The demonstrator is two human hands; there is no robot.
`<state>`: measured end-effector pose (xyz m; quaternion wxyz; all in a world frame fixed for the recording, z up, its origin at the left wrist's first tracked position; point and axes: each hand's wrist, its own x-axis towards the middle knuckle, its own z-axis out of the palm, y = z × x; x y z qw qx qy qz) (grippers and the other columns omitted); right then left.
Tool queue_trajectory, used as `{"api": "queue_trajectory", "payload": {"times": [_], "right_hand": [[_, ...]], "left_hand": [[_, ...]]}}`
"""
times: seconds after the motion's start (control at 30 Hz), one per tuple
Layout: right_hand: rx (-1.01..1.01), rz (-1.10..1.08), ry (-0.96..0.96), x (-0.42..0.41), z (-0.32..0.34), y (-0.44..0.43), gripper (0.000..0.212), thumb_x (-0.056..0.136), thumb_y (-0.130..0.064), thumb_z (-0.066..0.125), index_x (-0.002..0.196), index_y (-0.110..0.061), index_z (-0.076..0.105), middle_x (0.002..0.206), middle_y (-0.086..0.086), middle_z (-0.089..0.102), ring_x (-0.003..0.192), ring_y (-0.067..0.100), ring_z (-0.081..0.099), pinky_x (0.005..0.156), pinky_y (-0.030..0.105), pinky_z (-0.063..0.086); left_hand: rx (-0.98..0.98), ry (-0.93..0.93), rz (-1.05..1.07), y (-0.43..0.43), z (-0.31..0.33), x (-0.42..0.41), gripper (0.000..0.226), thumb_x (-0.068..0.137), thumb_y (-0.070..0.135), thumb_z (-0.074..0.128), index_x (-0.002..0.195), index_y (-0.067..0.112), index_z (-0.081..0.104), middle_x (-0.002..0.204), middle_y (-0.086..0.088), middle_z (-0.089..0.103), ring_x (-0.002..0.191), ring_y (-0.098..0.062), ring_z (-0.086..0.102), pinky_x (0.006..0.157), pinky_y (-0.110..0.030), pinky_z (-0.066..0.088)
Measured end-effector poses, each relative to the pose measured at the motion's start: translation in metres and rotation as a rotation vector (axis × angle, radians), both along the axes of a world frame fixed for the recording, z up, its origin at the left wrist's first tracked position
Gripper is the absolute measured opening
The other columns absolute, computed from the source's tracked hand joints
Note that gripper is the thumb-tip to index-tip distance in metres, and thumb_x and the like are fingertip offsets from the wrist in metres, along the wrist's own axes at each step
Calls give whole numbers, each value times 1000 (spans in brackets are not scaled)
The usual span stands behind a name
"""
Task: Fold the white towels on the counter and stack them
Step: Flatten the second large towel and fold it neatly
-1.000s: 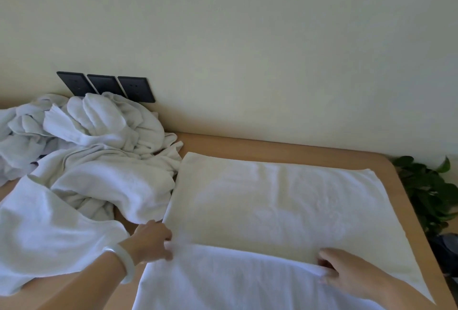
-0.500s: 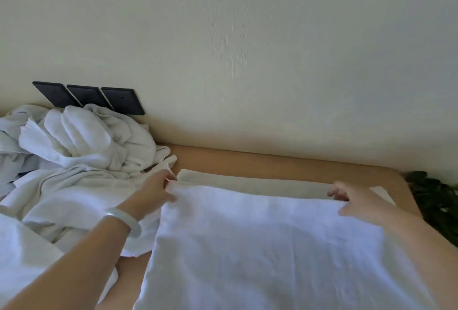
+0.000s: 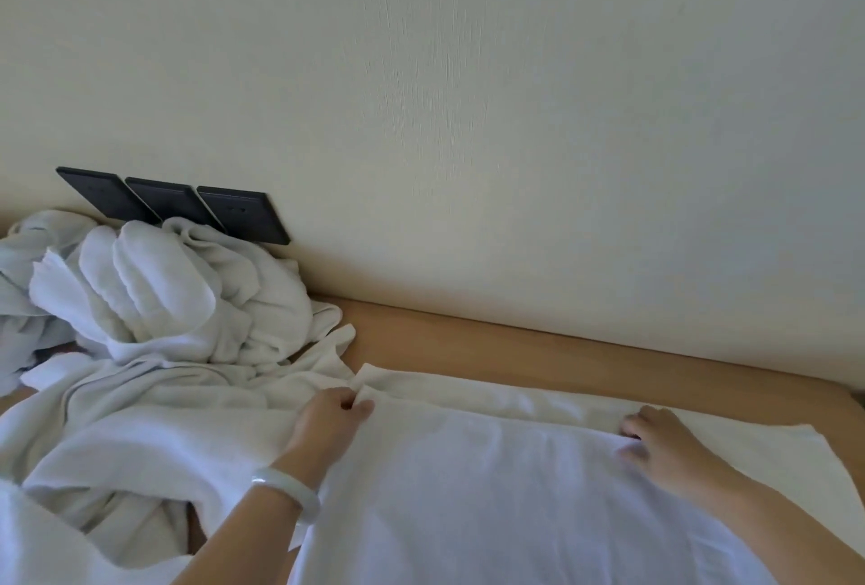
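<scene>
**Soft towel pinched along its doubled edge**

A white towel point(image 3: 491, 491) is spread flat on the wooden bench point(image 3: 468, 350) and lies doubled. Its upper layer stops just short of the far hem, so a narrow strip of the lower layer is left showing.

The left hand point(image 3: 334, 420), with a pale bracelet point(image 3: 285, 488) on the wrist, is set at the left end of the upper edge. Its fingers point(image 3: 360, 406) are curled, and the corner is pinched between them and the thumb. The right hand point(image 3: 664, 444) is placed further along the same edge, short of the right corner. Its fingers are bent down onto the cloth and appear to nip the edge, though the tips are partly hidden.

The towel is judged to be light, limp and thick-piled. No shape is kept by it unless it is held at two points, and it sags in between. Little slipping on the wood is to be expected, but layers may drag on each other and wrinkle. Corners and hems are the best places for a hold, with flat palms used for smoothing.

A heap of unfolded towels point(image 3: 164, 303) is piled to the left against the wall, touching the flat towel's left side, below three black plates point(image 3: 234, 210).
</scene>
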<state>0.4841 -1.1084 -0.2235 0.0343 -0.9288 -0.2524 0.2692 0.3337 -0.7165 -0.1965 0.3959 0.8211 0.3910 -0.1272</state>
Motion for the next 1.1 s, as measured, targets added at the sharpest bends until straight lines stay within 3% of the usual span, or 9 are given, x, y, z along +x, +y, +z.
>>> {"api": "queue_trajectory", "payload": {"times": [0.13, 0.3, 0.47, 0.57, 0.67, 0.83, 0.9, 0.97, 1.1], "right_hand": [[19, -33, 198, -5, 29, -7, 29, 90, -35, 66, 79, -33, 39, 84, -14, 48, 79, 2, 49, 72, 15, 37], [176, -159, 370, 11, 93, -17, 29, 83, -17, 76, 85, -40, 59, 74, -13, 67, 67, 3, 60, 67, 24, 44], [190, -245, 94, 44, 58, 10, 31, 84, -19, 75, 70, -34, 53, 61, -7, 56, 60, 1, 52, 58, 18, 35], [140, -280, 46, 37, 12, 26, 16, 88, -21, 71, 90, -32, 59, 84, 0, 61, 83, 20, 60, 70, 32, 41], [21, -265, 0, 39, -6, 28, 23, 93, -23, 65, 110, -9, 60, 106, 12, 60, 100, 30, 58, 78, 33, 41], [-182, -248, -176, 32, 10, 34, 26, 90, -33, 66, 89, -19, 45, 99, 8, 57, 103, 32, 58, 78, 36, 38], [-115, -253, -474, 16, 7, 34, 27, 82, -20, 72, 100, -8, 55, 100, 15, 58, 94, 38, 58, 79, 44, 39], [84, -222, -642, -14, -2, 37, 32, 83, -15, 56, 112, -2, 58, 115, 22, 58, 104, 40, 55, 86, 50, 37], [161, -66, -506, -80, -34, 35, 52, 101, -39, 23, 144, -16, 41, 153, 10, 41, 140, 30, 37, 110, 61, 22]], "left_hand": [[-83, -112, 127, -12, 6, -14, 30, 96, 26, 58, 69, 15, 50, 64, 0, 51, 60, -16, 47, 55, -29, 34], [53, -251, 161, -9, 28, -16, 19, 96, 23, 55, 80, 14, 56, 75, -10, 63, 67, -22, 55, 55, -31, 35], [129, -296, 135, -1, 19, 13, 16, 100, 19, 51, 90, 6, 54, 75, -8, 58, 71, -23, 53, 58, -31, 35], [110, -219, 107, 0, -3, 24, 18, 102, 21, 47, 104, 6, 57, 87, -9, 61, 89, -31, 60, 70, -30, 38], [107, -209, 125, 4, -11, 27, 17, 101, 22, 50, 103, 8, 59, 90, -8, 64, 90, -27, 60, 74, -29, 39], [125, -183, 134, 5, -11, 32, 19, 97, 21, 57, 109, 6, 59, 96, -10, 66, 97, -29, 61, 78, -31, 44], [313, -124, 30, -7, -8, 34, 33, 92, 13, 61, 122, 3, 52, 115, -16, 59, 109, -33, 55, 92, -40, 45], [599, -114, -164, -31, -8, 27, 48, 77, 10, 73, 120, 2, 53, 121, -18, 53, 112, -36, 50, 94, -47, 43], [622, -180, -499, -83, -32, -19, 55, 88, 34, 49, 138, 11, 48, 148, -12, 44, 136, -32, 41, 107, -50, 31]]}}
